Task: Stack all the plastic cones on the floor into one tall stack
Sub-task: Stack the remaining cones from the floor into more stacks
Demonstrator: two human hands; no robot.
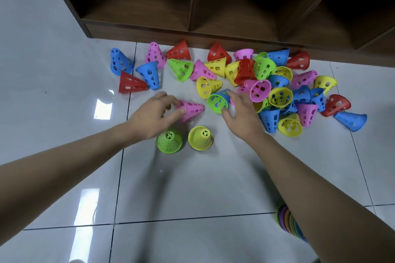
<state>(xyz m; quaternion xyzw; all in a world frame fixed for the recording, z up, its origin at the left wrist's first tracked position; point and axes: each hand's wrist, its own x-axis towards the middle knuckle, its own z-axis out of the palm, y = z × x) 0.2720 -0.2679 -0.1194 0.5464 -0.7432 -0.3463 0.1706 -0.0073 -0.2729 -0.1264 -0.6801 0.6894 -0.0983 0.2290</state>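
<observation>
Dozens of perforated plastic cones (256,83) in red, blue, pink, yellow and green lie scattered on the glossy white tile floor (192,188), most heaped toward two o'clock from the frame's middle, along the foot of a dark wooden shelf unit (192,6) at twelve o'clock. A looser group lies at eleven o'clock, among them a blue cone (120,62) standing upright and a red cone (130,83) on its side.

The left hand (154,115) grips a pink cone (191,110) lying on its side, thumb and fingers curled round its wide end, tip pointing toward three o'clock. The right hand (241,113) has its fingers curled on a green cone (218,102) nested inside a blue one at the near edge of the heap.

Two cones stand upright, just beside each other, at six o'clock from the hands: a green upright cone (169,141) and a yellow upright cone (200,137). At five o'clock, partly hidden behind the right forearm, lies a multicoloured stack of cones (286,220), its layered rims showing.
</observation>
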